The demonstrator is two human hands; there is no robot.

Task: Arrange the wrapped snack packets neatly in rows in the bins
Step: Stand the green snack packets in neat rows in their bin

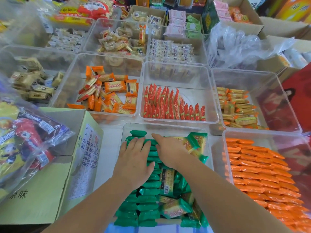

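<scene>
A clear bin (124, 132) right in front of me holds green-wrapped snack packets (146, 199). On its left side they stand in rows; on its right they lie loose and jumbled (176, 208). My left hand (134, 158) lies flat with straight fingers on the rows near the bin's far end. My right hand (168, 151) reaches in beside it, its index finger stretched toward the far wall and its palm over the packets. Whether the right fingers hold a packet is hidden.
Clear bins surround it: neat orange packets (259, 167) at right, red packets in rows (170, 106) ahead, loose orange packets (109, 95) ahead left, yellow stacks (239, 106) far right. A green carton (50, 182) with a bag of snacks (25, 140) stands at left.
</scene>
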